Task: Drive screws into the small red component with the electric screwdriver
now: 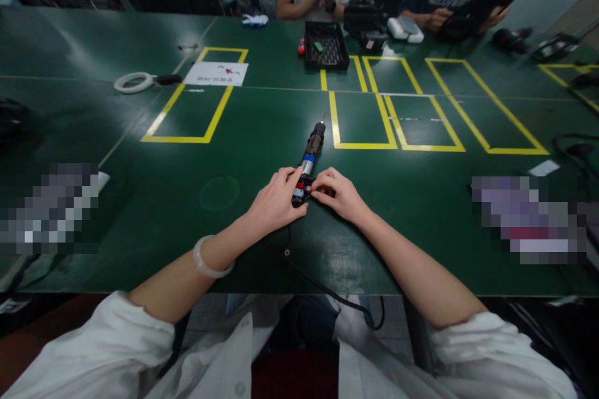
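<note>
An electric screwdriver [309, 159] lies on the green table, its thin bit pointing away from me. It has a dark front part, a blue band and a silver section. My left hand [277, 199] is closed around its rear part from the left. On the other side, my right hand [340, 194] pinches at a small red and black part by the tool's rear end. The fingers partly hide that part, so its kind is unclear. A black cord [322, 287] runs below the hands and loops over the near table edge.
Yellow tape outlines [365, 146] mark the table [262, 118]. Farther back are a black tray [326, 65] holding a small green piece, a red object [302, 46], a white sheet [218, 73] and a coiled white cable [133, 82]. Two people sit opposite, holding things. Blurred-out items lie at both sides.
</note>
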`<action>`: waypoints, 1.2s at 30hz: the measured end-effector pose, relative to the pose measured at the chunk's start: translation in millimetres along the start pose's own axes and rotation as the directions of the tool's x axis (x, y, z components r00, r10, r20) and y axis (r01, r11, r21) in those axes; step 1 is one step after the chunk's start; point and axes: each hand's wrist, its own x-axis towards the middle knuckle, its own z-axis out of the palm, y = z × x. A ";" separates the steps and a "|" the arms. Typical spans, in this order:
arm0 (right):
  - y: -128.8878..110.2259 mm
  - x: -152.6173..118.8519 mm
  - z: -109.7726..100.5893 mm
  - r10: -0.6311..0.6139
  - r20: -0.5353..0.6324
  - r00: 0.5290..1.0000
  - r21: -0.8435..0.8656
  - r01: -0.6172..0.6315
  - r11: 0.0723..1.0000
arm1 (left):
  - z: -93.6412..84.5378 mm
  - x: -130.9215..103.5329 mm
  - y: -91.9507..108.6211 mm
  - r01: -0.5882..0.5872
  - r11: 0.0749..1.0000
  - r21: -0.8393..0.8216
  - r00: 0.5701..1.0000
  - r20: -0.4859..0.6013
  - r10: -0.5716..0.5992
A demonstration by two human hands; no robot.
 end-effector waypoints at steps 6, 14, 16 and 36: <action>-4.8 -0.2 -1.6 0.038 -0.029 0.999 -0.026 -0.039 0.999 | 0.4 1.1 5.7 0.005 0.998 0.066 1.000 -0.019 -0.004; -12.7 -0.7 -4.6 0.090 -0.076 0.993 -0.056 -0.094 0.994 | 3.2 12.0 16.5 0.077 0.976 0.201 0.995 -0.085 -0.061; -13.6 -1.3 -4.8 0.119 -0.071 0.990 0.003 -0.119 0.993 | 2.0 13.6 16.4 0.097 0.973 0.211 0.994 -0.072 -0.083; 1.3 -4.3 -9.3 0.116 -0.067 0.991 0.030 -0.115 0.993 | -50.4 6.1 -121.8 0.385 0.877 0.288 0.921 -0.066 -0.383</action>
